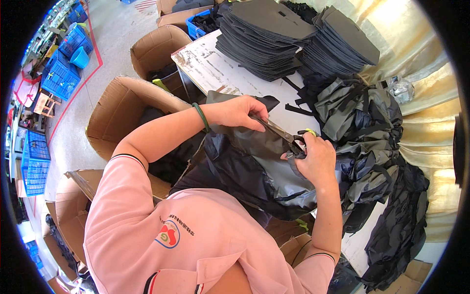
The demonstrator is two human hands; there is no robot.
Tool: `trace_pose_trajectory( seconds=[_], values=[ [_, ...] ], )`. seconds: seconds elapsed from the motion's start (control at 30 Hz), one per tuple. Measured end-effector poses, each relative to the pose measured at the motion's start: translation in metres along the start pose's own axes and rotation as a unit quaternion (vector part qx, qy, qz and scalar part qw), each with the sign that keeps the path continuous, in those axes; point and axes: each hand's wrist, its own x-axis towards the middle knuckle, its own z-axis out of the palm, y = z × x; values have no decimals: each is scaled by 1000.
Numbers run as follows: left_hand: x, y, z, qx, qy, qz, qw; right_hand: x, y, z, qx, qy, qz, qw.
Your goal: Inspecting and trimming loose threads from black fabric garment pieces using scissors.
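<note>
My right hand (318, 158) is closed round the dark handles of a pair of scissors (277, 130), whose metal blades point left toward my other hand. With thumb and fingers pinched, my left hand (238, 112) grips the upper edge of a grey and black fabric piece (254, 149) close to the blade tips. The shiny cloth hangs down in front of my body and over the table edge. Whether the blades are parted is too small to make out. A bit of yellow-green (308, 131) shows beside the scissor handles.
Stacks of dark flat panels (264, 36) stand on the worn white table (205, 61). To the right lies a heap of grey and black fabric pieces (360, 122) by a yellowish curtain (421, 122). Open cardboard boxes (115, 112) line my left side; blue crates (61, 73) stand farther off.
</note>
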Motion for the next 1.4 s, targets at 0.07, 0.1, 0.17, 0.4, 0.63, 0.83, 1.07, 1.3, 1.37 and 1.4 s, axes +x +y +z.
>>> trace_pose_trajectory(
  seconds=[0.07,0.1,0.17,0.4,0.63,0.83,1.07,1.3,1.37,1.4],
  values=[
    [-1,1,2,-8,-1,14,1000,0,-2,-2,-7,0,-3,1000],
    [-1,2,2,9,11,15,1000,0,-3,-3,-12,5,-12,1000],
    [-1,3,3,0,0,15,1000,0,-4,-4,-18,9,-21,1000],
    [-2,7,2,35,0,6,999,-1,-1,0,-5,-11,-16,1000],
    [2,6,-25,159,-12,35,987,-35,39,0,117,39,126,984],
    [48,6,3,431,91,173,881,-105,128,38,245,87,273,926],
    [129,5,140,353,-9,250,901,-137,128,59,376,92,266,883],
    [142,0,158,125,-183,53,974,-152,103,30,356,84,271,890],
    [137,-2,158,56,-201,39,977,-157,100,16,303,101,236,918],
    [134,-2,158,5,-206,6,979,-159,101,7,293,101,238,920]
  ],
)
